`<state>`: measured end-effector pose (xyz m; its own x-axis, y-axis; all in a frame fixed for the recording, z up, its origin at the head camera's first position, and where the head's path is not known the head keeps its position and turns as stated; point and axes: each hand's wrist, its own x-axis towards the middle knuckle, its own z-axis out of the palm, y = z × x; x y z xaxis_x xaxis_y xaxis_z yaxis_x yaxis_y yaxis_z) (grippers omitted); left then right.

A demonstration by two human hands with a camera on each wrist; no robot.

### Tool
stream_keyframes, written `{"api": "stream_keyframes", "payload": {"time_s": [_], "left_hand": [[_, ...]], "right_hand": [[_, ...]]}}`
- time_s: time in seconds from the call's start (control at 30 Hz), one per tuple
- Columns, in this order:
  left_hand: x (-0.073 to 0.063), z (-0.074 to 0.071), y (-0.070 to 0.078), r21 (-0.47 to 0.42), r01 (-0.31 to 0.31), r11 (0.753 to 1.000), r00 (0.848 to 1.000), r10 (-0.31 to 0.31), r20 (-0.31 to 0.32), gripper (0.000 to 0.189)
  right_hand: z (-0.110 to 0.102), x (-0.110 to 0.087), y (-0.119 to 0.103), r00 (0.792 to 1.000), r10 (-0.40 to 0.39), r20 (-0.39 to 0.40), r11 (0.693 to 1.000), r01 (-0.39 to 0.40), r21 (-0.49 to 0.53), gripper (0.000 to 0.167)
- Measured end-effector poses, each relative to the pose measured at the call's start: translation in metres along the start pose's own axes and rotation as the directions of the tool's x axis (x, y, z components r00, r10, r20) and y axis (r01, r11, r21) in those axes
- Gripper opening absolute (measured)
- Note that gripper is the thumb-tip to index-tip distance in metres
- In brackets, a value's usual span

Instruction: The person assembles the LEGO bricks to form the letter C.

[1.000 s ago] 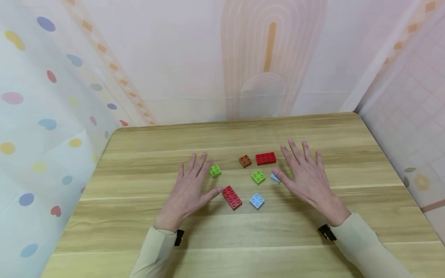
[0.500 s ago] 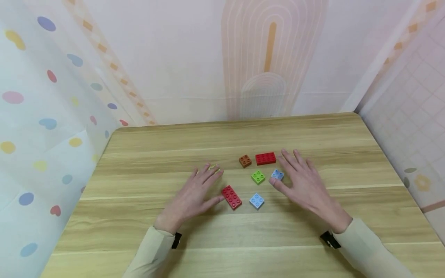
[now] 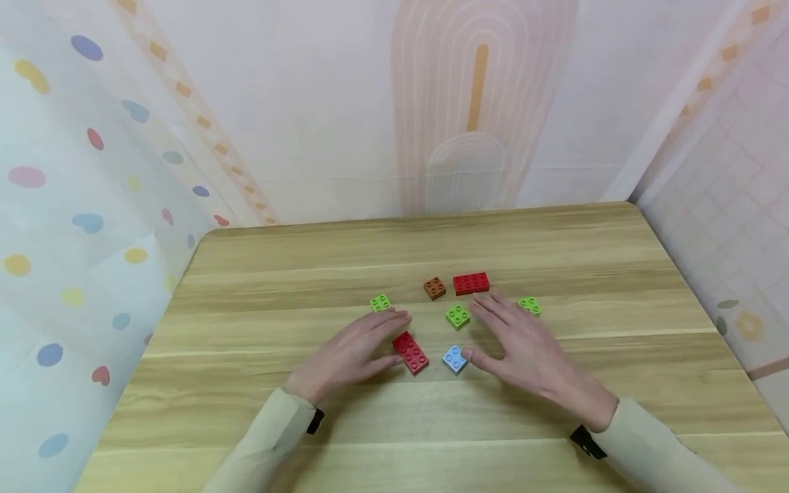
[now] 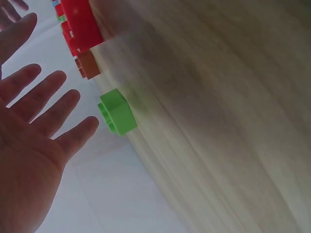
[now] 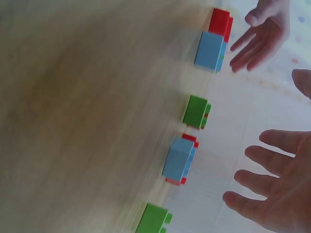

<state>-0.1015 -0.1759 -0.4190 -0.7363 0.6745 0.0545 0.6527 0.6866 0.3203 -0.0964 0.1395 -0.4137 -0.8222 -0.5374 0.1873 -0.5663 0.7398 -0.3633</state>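
Here, a long red brick (image 3: 410, 353) lies by the left hand (image 3: 348, 359), with one end between its thumb and fingertips when seen from above. A pale blue brick (image 3: 455, 359) sits just off the right hand's (image 3: 542, 356) thumb. A second blue brick (image 5: 179, 158) shows near the right hand only from the right wrist; from above it looks hidden. Both hands hang over the bricks, well apart from each other. Their fingers are loose and a bit spread, and nothing is gripped. I think they stay flat and wide like that to go over the bricks without bumping them.

One green brick (image 3: 380, 302) peeks out past the left fingers, a middle green brick (image 3: 457, 316) is near the right fingertips, and a third green brick (image 3: 530, 305) is behind the right hand. Ahead of the hands lie a brown brick (image 3: 434, 287) and another long red brick (image 3: 471, 283). All the bumps point up, so the bricks likely rest steady, with gaps for fingers.

The bench (image 3: 277, 260) under the hands is stripy wood. Past it hangs a pale wall (image 3: 333, 103) with a rainbow shape (image 3: 481, 147). Spots dot the left wall (image 3: 55, 329).
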Motion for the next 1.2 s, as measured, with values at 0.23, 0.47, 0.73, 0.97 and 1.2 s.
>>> {"api": "stream_keyframes", "payload": {"time_s": [0.23, 0.47, 0.73, 0.97, 1.2], "left_hand": [[0.007, 0.003, -0.003, -0.003, 0.018, 1.000, 0.997, -0.017, 0.075, 0.063], [0.012, 0.004, -0.005, -0.023, 0.054, 0.998, 0.984, -0.049, 0.170, 0.061], [0.018, 0.004, -0.006, -0.006, 0.047, 0.999, 0.978, -0.045, 0.203, 0.053], [0.023, 0.008, -0.007, 0.007, -0.003, 1.000, 0.984, 0.001, 0.179, 0.045], [0.020, 0.010, -0.009, 0.001, -0.003, 1.000, 0.991, 0.003, 0.137, 0.039]], "right_hand": [[0.006, -0.002, -0.008, 1.000, -0.018, 0.024, 0.998, 0.017, 0.062, 0.077], [0.014, -0.001, -0.015, 0.993, 0.021, 0.113, 0.988, -0.038, 0.152, 0.072], [0.024, 0.007, -0.019, 0.979, -0.014, 0.202, 0.992, -0.013, 0.129, 0.068], [0.028, 0.010, -0.018, 0.970, -0.010, 0.243, 0.996, -0.012, 0.086, 0.061], [0.032, 0.012, -0.018, 0.976, -0.053, 0.212, 0.997, 0.040, 0.063, 0.039]]}}
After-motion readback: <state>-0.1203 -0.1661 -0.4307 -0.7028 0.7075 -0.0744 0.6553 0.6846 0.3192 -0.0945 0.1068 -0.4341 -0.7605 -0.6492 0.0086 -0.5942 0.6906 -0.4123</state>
